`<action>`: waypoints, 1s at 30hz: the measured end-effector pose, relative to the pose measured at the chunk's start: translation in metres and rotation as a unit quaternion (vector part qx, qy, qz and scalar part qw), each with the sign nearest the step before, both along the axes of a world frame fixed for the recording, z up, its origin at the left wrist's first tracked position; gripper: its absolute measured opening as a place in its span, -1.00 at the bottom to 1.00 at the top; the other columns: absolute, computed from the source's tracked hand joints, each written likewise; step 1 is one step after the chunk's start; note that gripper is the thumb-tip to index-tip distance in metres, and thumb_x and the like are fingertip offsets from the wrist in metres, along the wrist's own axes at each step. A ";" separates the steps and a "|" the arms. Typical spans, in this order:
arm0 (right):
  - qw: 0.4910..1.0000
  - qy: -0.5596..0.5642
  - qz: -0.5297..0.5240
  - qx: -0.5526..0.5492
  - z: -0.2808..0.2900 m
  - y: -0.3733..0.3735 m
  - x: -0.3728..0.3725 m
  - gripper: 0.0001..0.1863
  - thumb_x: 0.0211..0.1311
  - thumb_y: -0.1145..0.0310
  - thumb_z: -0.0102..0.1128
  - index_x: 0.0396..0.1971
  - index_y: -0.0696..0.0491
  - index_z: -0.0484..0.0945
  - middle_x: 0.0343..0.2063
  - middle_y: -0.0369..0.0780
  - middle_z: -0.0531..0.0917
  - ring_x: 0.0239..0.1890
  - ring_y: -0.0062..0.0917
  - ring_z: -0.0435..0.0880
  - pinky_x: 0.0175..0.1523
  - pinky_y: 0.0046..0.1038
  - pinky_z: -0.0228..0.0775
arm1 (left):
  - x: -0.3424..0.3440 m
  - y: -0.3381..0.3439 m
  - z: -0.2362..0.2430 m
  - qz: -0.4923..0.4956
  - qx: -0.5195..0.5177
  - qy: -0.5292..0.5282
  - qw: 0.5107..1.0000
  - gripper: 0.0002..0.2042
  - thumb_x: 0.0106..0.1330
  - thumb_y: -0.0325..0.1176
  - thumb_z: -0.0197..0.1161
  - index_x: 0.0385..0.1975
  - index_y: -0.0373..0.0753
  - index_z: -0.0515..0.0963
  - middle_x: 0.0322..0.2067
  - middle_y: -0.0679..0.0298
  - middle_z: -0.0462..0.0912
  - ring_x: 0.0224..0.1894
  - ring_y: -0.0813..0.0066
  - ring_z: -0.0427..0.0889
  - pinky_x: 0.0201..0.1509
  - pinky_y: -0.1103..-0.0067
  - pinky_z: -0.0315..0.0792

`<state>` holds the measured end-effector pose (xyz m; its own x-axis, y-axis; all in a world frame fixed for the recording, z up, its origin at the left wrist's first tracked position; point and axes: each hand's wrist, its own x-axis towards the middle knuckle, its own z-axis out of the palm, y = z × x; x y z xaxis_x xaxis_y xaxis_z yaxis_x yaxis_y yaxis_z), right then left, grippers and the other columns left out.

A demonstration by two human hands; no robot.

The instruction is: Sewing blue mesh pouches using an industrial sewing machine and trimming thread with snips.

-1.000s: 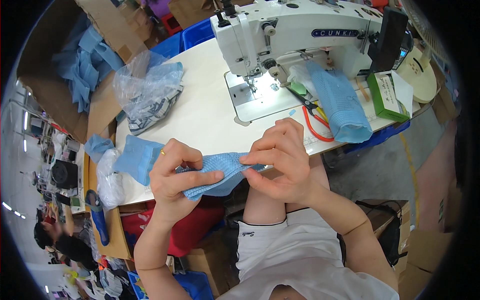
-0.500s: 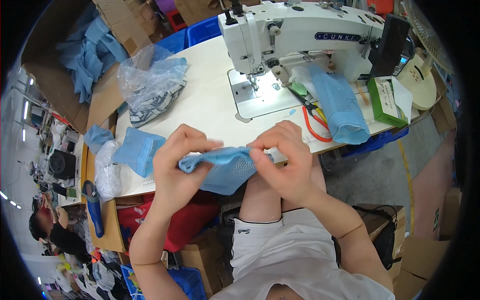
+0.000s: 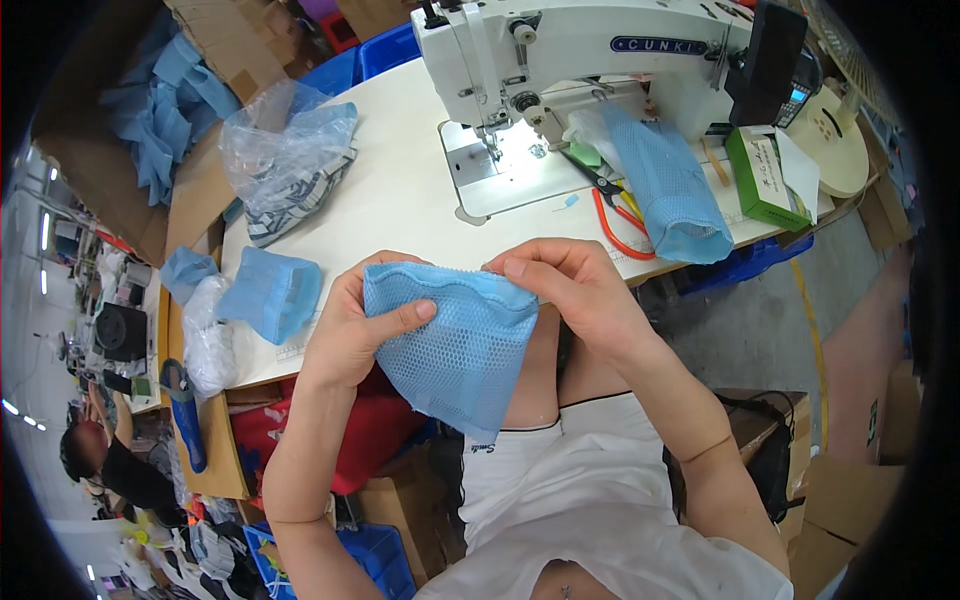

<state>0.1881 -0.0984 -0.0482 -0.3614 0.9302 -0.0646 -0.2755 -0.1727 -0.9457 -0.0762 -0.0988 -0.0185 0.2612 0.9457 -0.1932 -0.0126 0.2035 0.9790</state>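
A light blue mesh pouch (image 3: 455,350) hangs over my lap with its hemmed edge uppermost. My left hand (image 3: 350,325) grips its left side, thumb lying across the mesh in front and the other fingers behind. At the upper right corner, my right hand (image 3: 580,290) pinches the hem between thumb and fingers. The sewing machine (image 3: 490,100) stands beyond my hands, its needle area lit. Another blue mesh piece (image 3: 672,185) lies right of the needle, with red-handled pliers (image 3: 620,225) beside it. To the left rests a folded blue mesh piece (image 3: 270,293) on the white table (image 3: 390,190).
A clear plastic bag with patterned fabric (image 3: 290,170) lies at the table's left. Behind it, a cardboard box (image 3: 100,130) holds blue pieces. A green box (image 3: 768,180) sits at the right. A wrapped white bundle (image 3: 208,335) is near the left edge. A person (image 3: 120,460) is far left.
The pouch has been turned from nearly edge-on to show its broad mesh face, and it hangs lower. My left thumb now lies across its front. The view has shifted slightly.
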 end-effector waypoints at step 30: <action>0.979 -0.119 0.143 0.085 -0.011 -0.014 0.038 -0.86 0.41 0.43 0.38 -0.16 0.18 0.70 -0.26 -0.32 0.75 -0.19 -0.72 0.64 -0.03 -0.55 0.52 | 0.013 -0.020 -0.020 -0.077 0.042 0.070 0.994 -0.57 0.10 -0.57 0.64 0.00 -0.29 0.68 -0.20 0.32 0.78 -0.14 0.61 0.73 0.02 0.62 0.59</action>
<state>0.2261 -0.1125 -0.0589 -0.6020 0.7979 -0.0315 -0.0072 -0.0449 -0.9990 -0.0635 -0.1188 -0.0388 0.3800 0.9110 -0.1602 0.1501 0.1101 0.9825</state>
